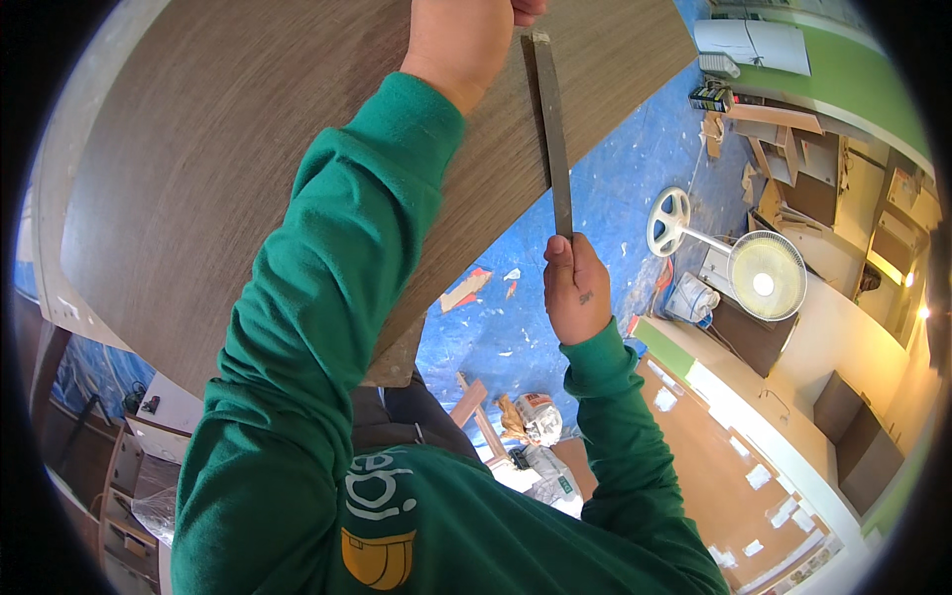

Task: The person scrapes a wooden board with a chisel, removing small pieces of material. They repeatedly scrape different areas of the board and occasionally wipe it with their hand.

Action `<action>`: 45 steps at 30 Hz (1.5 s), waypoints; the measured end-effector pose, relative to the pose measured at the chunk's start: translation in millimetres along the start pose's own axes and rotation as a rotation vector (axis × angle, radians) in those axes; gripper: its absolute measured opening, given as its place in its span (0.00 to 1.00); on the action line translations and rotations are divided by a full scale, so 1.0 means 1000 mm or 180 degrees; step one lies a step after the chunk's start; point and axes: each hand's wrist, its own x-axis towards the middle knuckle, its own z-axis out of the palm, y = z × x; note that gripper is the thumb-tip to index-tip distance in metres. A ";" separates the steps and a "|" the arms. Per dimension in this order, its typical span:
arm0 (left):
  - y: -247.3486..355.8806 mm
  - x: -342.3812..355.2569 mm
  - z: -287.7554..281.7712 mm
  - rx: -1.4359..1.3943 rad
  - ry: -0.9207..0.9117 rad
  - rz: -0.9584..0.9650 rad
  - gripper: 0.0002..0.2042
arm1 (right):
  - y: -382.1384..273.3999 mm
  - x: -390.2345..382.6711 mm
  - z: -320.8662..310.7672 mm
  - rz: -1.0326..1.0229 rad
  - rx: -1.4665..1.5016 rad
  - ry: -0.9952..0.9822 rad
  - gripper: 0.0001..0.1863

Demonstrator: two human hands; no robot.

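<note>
My left hand (pixel 461 40) reaches over the brown wood-grain board (pixel 178 169) at the top edge; the little that shows of its fingers is curled, and what they hold is out of sight. My right hand (pixel 575 288) grips the lower end of a long, flat dark strip (pixel 550 119), thumb along it. The strip slants upward beside my left hand, its upper part over the board and its lower part beyond the board's edge.
A blue sheet (pixel 486 327) with scraps covers the floor below. A white standing fan (pixel 766 276) lies in view at right, near cabinet pieces (pixel 833 178). Bags (pixel 540 421) and wood offcuts (pixel 471 407) are by my legs. More cabinetry (pixel 149 436) is at lower left.
</note>
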 end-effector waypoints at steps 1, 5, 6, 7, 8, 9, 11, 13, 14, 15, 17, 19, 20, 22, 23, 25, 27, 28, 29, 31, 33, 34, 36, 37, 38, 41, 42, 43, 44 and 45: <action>0.001 0.001 0.000 -0.0072 0.0002 -0.0044 0.21 | -0.001 0.001 0.000 -0.0232 0.0236 0.0090 0.21; 0.000 0.000 0.000 -0.0020 -0.0015 0.0056 0.21 | -0.008 -0.050 0.009 0.0295 -0.0517 -0.0360 0.16; 0.000 0.001 0.000 0.0013 -0.0013 0.0040 0.21 | -0.006 -0.051 0.010 0.0021 -0.0381 -0.0218 0.15; 0.000 0.002 -0.001 0.0047 -0.0012 0.0028 0.22 | -0.005 -0.051 0.011 0.0094 -0.0372 -0.0256 0.14; -0.001 0.002 -0.001 0.0073 -0.0013 0.0045 0.22 | -0.002 -0.047 0.011 0.0283 -0.0398 -0.0363 0.14; -0.001 0.003 -0.002 0.0101 -0.0016 0.0060 0.22 | 0.001 -0.033 0.011 0.0140 -0.0354 -0.0151 0.15; -0.003 0.001 -0.002 0.0083 -0.0018 0.0061 0.22 | 0.006 0.003 0.005 0.0260 0.0317 0.0237 0.20; -0.004 0.002 -0.002 -0.0019 -0.0026 0.0036 0.22 | 0.001 0.014 0.003 0.0240 0.0350 0.0298 0.19; -0.004 0.003 -0.002 -0.0048 -0.0041 0.0041 0.21 | -0.004 0.006 0.004 0.0219 0.0074 0.0199 0.19; -0.004 0.004 -0.002 -0.0077 -0.0048 0.0038 0.21 | -0.010 0.000 0.005 -0.0049 -0.0178 0.0201 0.19; -0.004 0.005 -0.002 -0.0100 -0.0047 0.0042 0.21 | -0.023 -0.031 0.009 0.0266 -0.0386 -0.0232 0.17; -0.004 0.004 -0.001 -0.0072 -0.0030 0.0072 0.21 | -0.024 -0.034 0.007 0.0772 -0.0258 -0.0607 0.15; -0.004 0.004 -0.001 -0.0035 -0.0025 0.0077 0.21 | -0.022 -0.028 0.006 0.0397 -0.0264 -0.0283 0.16; -0.003 0.003 -0.001 0.0039 -0.0022 0.0084 0.21 | -0.010 -0.002 0.003 0.0568 0.0074 0.0020 0.19; -0.003 0.002 -0.001 0.0035 -0.0013 0.0062 0.21 | -0.003 0.012 0.000 0.0111 0.0180 0.0162 0.20; -0.002 0.001 -0.002 0.0028 -0.0004 0.0019 0.21 | 0.001 0.017 0.000 0.0009 0.0262 0.0181 0.20; -0.001 0.001 -0.002 0.0023 0.0019 -0.0058 0.22 | -0.003 0.012 0.003 -0.0194 -0.0289 0.0260 0.22; -0.001 0.002 -0.003 0.0018 0.0034 -0.0096 0.22 | -0.008 0.003 0.004 -0.0319 -0.0561 0.0311 0.23; -0.001 0.003 -0.002 -0.0008 0.0031 -0.0079 0.22 | -0.016 -0.010 0.006 0.0016 -0.0444 0.0067 0.19; -0.002 0.004 -0.002 -0.0054 0.0044 -0.0048 0.22 | -0.028 -0.017 0.004 0.0455 -0.0196 -0.0284 0.18; -0.003 0.003 -0.002 -0.0018 0.0043 -0.0027 0.22 | -0.029 -0.005 -0.001 0.0291 -0.0532 -0.0036 0.19; -0.003 0.003 -0.002 -0.0003 0.0039 -0.0015 0.22 | -0.028 0.006 -0.004 0.0389 -0.0377 0.0166 0.21; -0.004 0.003 -0.002 -0.0022 0.0029 -0.0049 0.22 | -0.023 0.028 -0.010 0.0308 0.0043 0.0184 0.22; -0.004 0.003 -0.003 -0.0028 0.0024 -0.0067 0.22 | -0.021 0.029 -0.011 0.0207 0.0104 0.0268 0.23; -0.004 0.003 -0.003 -0.0028 0.0020 -0.0052 0.22 | -0.016 0.028 -0.011 0.0331 0.0018 0.0193 0.23; -0.003 0.003 -0.003 -0.0038 0.0013 -0.0026 0.22 | -0.005 -0.004 -0.004 0.0109 -0.0558 0.0132 0.22; -0.003 0.003 -0.003 -0.0043 0.0013 -0.0033 0.22 | -0.005 -0.012 -0.003 0.0062 -0.0421 0.0111 0.21; -0.002 0.003 -0.003 -0.0048 0.0019 -0.0035 0.22 | -0.007 -0.012 -0.002 0.0337 -0.0371 -0.0057 0.21; -0.001 0.002 -0.003 -0.0035 0.0024 -0.0031 0.22 | -0.008 -0.011 -0.002 0.0319 -0.0178 0.0090 0.20; 0.000 0.001 -0.003 -0.0020 0.0023 -0.0030 0.22 | -0.007 0.003 -0.004 0.0640 -0.0038 0.0141 0.20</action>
